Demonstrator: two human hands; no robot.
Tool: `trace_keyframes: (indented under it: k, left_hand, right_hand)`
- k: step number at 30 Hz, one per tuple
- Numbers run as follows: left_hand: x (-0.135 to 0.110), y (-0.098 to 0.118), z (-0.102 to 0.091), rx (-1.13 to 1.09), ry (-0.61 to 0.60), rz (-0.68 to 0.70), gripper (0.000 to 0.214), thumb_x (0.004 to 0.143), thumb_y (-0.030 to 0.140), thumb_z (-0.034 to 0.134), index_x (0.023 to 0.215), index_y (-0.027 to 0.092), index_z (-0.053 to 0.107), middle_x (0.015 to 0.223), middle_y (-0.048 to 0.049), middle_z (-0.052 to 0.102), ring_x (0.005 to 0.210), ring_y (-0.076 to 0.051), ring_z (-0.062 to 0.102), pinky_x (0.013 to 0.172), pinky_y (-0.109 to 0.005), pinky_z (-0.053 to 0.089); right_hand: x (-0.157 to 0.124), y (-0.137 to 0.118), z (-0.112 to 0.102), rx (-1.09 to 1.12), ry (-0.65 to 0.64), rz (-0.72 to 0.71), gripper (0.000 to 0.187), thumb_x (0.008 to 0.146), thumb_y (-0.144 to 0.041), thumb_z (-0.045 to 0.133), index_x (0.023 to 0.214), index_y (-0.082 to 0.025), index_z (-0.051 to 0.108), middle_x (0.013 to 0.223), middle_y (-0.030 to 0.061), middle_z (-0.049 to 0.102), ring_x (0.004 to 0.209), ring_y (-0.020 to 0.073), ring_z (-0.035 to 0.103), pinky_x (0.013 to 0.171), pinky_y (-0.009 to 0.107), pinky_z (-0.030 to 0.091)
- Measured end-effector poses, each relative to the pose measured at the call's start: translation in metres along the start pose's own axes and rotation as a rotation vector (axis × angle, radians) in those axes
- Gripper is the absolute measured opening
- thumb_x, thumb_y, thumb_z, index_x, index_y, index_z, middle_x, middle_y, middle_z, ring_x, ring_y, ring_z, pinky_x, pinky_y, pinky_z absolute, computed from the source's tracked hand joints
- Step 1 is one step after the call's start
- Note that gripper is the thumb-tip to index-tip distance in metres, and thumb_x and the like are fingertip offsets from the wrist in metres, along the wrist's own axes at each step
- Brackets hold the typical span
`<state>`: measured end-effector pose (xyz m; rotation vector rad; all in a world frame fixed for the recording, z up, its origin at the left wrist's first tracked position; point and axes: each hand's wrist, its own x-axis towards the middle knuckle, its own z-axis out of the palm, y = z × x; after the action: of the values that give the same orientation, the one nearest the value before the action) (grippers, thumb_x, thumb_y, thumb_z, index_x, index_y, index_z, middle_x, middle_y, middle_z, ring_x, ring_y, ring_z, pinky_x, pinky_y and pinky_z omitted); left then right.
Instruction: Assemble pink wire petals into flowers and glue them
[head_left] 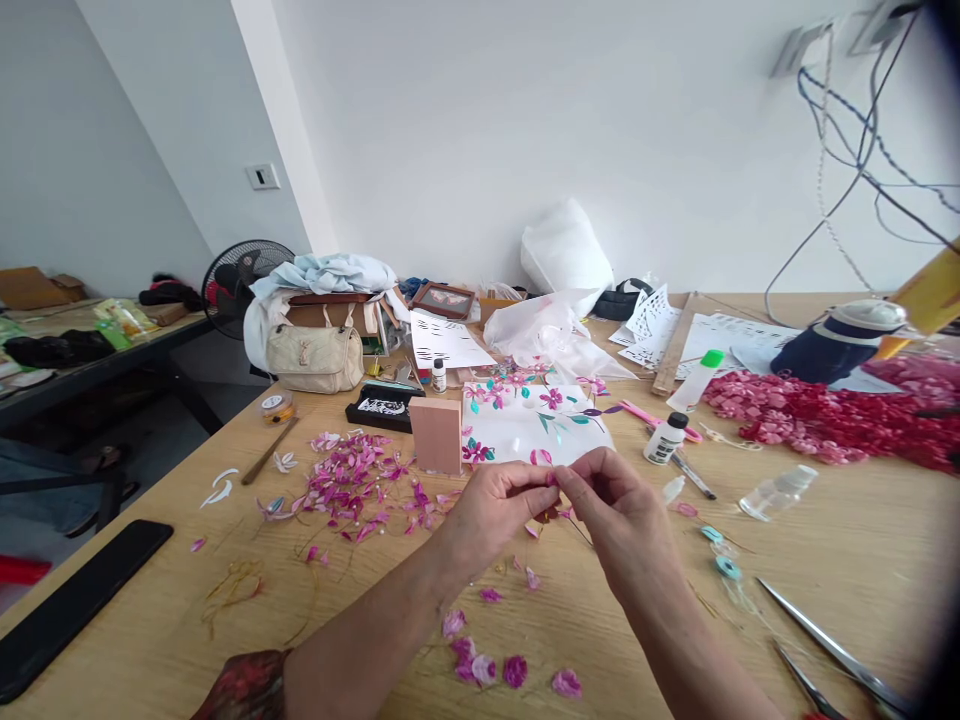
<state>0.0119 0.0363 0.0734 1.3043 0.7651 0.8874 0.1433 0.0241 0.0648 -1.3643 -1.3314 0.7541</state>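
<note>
Thumb and forefinger of the left hand (491,510) and of the right hand (619,510) meet tip to tip, both pinched shut on one small pink petal (551,480) held just above the wooden table (862,560) in front of the person. The other fingers curl loosely, holding nothing. The grip looks light and fine, as suits so slight and soft a piece; whether a thin stem hangs from it is too small to tell.

Just behind the hands lies a white sheet (525,430) dotted with pink blooms and teal leaves, and a pink block (436,434) stands upright at its left edge. Loose petals (352,480) are strewn to the left of that, while a few rolled rosettes (495,668) lie near the forearms — apart from the scraps.

To the right, close to the right hand, stand a black-capped glue bottle (664,438) and a green-capped bottle (696,381); long scissors (832,650) lie near the table's front edge. A heap of red and pink flowers (825,415) fills the far right — well apart from the hands.
</note>
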Motion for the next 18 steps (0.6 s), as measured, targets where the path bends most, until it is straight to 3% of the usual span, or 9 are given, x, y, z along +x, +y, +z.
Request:
trace_keyframes:
  k: [8, 13, 18]
  left_hand:
    - [0.000, 0.006, 0.000, 0.076, 0.091, 0.063, 0.021, 0.072, 0.033, 0.059, 0.078, 0.016, 0.070, 0.062, -0.0011, 0.052, 0.062, -0.011, 0.045, 0.059, -0.022, 0.036]
    - [-0.003, 0.010, 0.000, 0.081, 0.087, 0.098, 0.017, 0.073, 0.029, 0.059, 0.077, 0.016, 0.069, 0.063, -0.0007, 0.052, 0.062, -0.010, 0.046, 0.060, -0.022, 0.036]
    - [-0.004, 0.007, 0.000, 0.216, 0.126, 0.180, 0.016, 0.075, 0.026, 0.057, 0.081, 0.018, 0.070, 0.070, -0.0025, 0.054, 0.066, -0.012, 0.049, 0.059, -0.022, 0.039]
  right_hand:
    - [0.005, -0.008, -0.009, 0.215, -0.150, 0.071, 0.026, 0.068, -0.043, 0.060, 0.073, -0.019, 0.049, 0.060, -0.0034, 0.046, 0.049, 0.0094, 0.041, 0.044, 0.022, 0.035]
    - [0.006, -0.017, -0.020, 0.149, -0.272, 0.104, 0.027, 0.068, -0.042, 0.060, 0.078, -0.017, 0.060, 0.062, -0.0009, 0.052, 0.051, 0.0093, 0.041, 0.046, 0.022, 0.035]
    - [0.004, -0.017, -0.018, 0.156, -0.219, 0.045, 0.024, 0.065, -0.041, 0.065, 0.070, -0.018, 0.061, 0.057, -0.0011, 0.052, 0.050, 0.0094, 0.042, 0.042, 0.021, 0.033]
